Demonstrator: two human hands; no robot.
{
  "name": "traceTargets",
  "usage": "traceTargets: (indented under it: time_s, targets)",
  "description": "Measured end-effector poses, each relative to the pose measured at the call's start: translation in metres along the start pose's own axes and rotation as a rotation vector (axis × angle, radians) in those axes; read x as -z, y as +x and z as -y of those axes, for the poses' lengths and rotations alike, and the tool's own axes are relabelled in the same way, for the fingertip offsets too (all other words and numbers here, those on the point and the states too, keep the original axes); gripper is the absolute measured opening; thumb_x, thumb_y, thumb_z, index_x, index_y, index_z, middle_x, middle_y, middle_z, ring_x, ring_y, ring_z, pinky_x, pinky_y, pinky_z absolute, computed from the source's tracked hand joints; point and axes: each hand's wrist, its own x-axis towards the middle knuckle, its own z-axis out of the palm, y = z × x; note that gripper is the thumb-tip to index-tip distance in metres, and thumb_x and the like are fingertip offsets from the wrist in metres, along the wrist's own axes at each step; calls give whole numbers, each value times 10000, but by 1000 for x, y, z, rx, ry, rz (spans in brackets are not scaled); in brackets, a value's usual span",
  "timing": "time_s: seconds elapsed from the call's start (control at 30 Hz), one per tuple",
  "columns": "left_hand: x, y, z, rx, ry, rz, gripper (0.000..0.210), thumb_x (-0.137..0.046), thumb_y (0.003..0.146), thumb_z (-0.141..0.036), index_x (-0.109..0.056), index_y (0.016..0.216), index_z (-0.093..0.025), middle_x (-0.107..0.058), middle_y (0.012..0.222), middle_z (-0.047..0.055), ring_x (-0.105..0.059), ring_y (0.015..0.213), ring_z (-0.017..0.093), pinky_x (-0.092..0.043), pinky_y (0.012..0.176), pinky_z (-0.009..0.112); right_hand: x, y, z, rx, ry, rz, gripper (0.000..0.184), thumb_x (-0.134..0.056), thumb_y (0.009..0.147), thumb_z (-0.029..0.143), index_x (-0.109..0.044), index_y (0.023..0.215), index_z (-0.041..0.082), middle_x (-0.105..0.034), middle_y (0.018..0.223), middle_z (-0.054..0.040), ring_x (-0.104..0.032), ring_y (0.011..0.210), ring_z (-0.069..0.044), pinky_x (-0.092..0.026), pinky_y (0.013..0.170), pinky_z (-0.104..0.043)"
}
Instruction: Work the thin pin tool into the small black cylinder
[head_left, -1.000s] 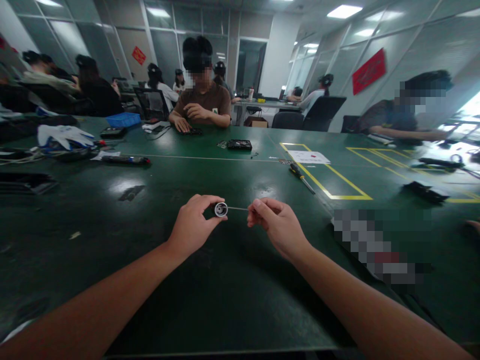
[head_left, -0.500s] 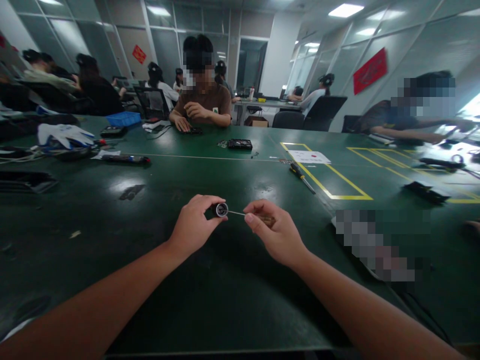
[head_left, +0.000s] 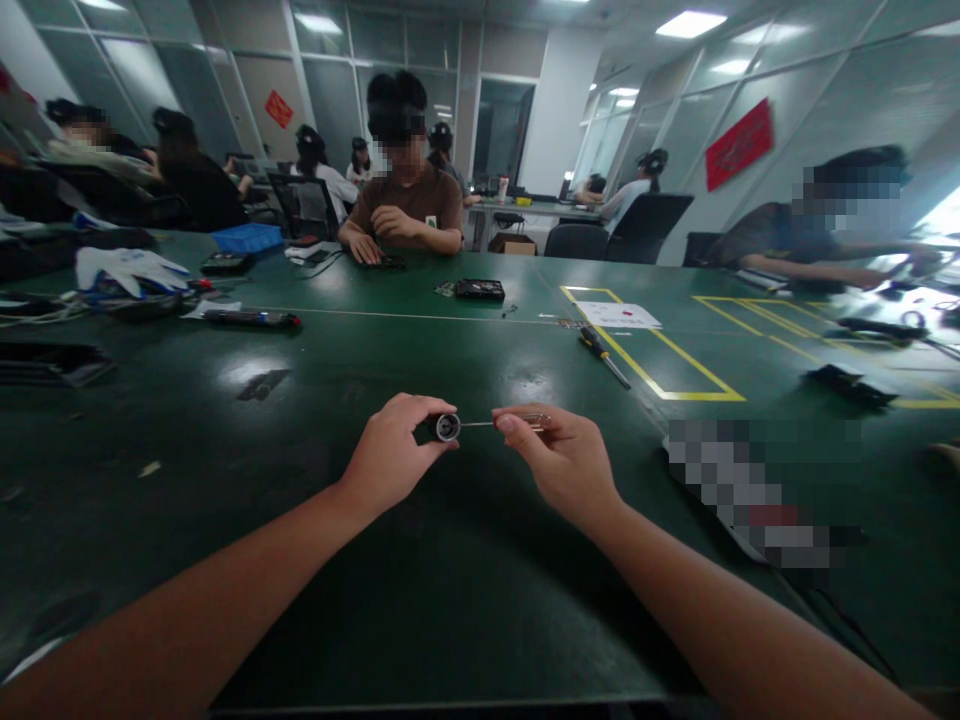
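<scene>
Between thumb and fingers, my left hand (head_left: 394, 448) grips a small black cylindrical part (head_left: 448, 427) whose round, silver-rimmed end faces me. My right hand (head_left: 566, 458) is closed on a small screwdriver (head_left: 534, 421) with a clear handle, red near the shaft. Its thin metal shaft points left and reaches the side of the cylinder's rim. Whether the tip sits in a screw or hole there is too small to tell. Both hands are held above the green table (head_left: 450, 610).
A black-and-yellow screwdriver (head_left: 596, 345) lies ahead to the right, near a white paper (head_left: 616, 314). A blurred-out flat object (head_left: 750, 500) rests by my right forearm. White gloves (head_left: 131, 272) and a blue tray (head_left: 247, 238) are at left. A co-worker (head_left: 405, 200) sits opposite.
Both hands have shifted slightly down and right with the cylinder and screwdriver. The fingers of my right hand have turned on the handle, showing more of it.
</scene>
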Motion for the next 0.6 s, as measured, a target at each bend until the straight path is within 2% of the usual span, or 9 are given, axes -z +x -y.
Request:
traceTargets:
  time_s: [0.23,0.37,0.47,0.6]
  targets:
    - [-1,0,-2,-34,-22,31,372,-871,734,-122,-743,1064,-235,-767,1020,12,-699,957,209,-564,871,357,-10,5,-5,-224,496,21,227,-733,898,415,-686,932,196,-733,749,-11,-685,694,-154,-554,719,-305]
    - [1,1,-1,2,-1,1,360,-868,745,-143,-740,1073,-221,-763,1048,27,-704,971,218,-566,899,377,-12,9,-12,-363,768,4,261,-763,866,438,-687,879,188,-713,705,-1,-676,653,-150,-567,678,-308]
    - [1,1,0,20,8,-7,363,-866,750,-151,-740,1082,-226,-762,1047,23,-705,977,220,-564,907,382,-10,9,-13,-281,706,-42,248,-781,860,427,-704,879,192,-724,703,1,-692,655,-152,-576,691,-311]
    - [1,1,0,29,5,-12,365,-866,755,-167,-738,1090,-234,-759,1055,19,-704,977,221,-563,885,377,-5,3,-9,-177,456,7,249,-754,894,429,-743,996,203,-785,813,-34,-751,768,-188,-595,782,-354]
